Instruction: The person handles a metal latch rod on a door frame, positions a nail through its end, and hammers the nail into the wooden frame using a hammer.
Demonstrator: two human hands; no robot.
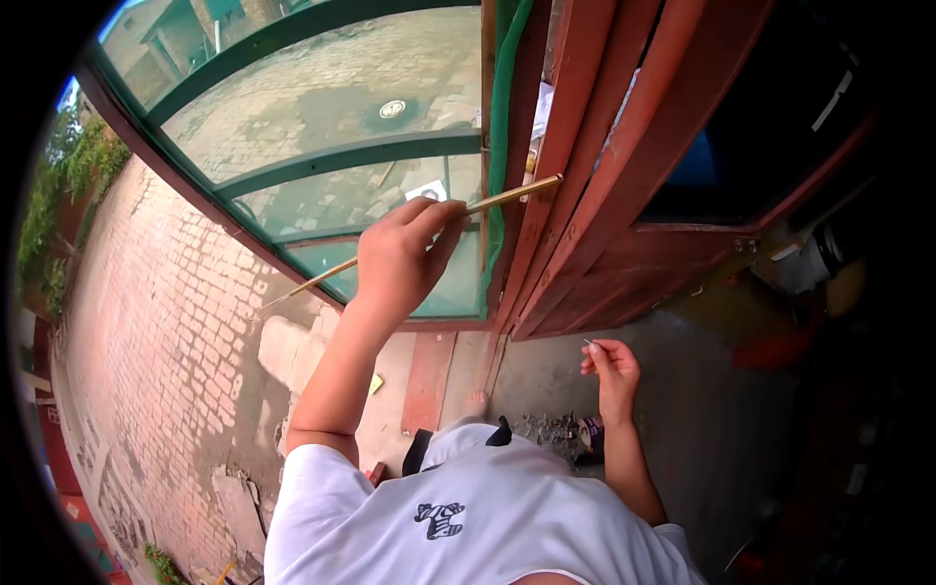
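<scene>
My left hand [405, 244] is raised in front of the green-framed door panel [361, 151], its fingers closed around a thin golden-brown stick [517, 192]. The stick slants across the view; its thicker end lies over the red wooden door frame [561, 127], and its thin end points down to the left. Whether the thick end touches the frame is unclear. Lower and to the right, my right hand [612, 370] is closed in a pinch. A tiny thin, pale thing shows at its fingertips, too small to name. A green strip [502, 146] hangs along the panel's edge.
A red door with dark glass [721, 175] stands at the right. Small metal pieces [551, 429] and a can [590, 434] are on the floor by my right forearm. Brick paving [175, 283] and broken slabs [239, 507] lie outside at the left. Dark clutter fills the right side.
</scene>
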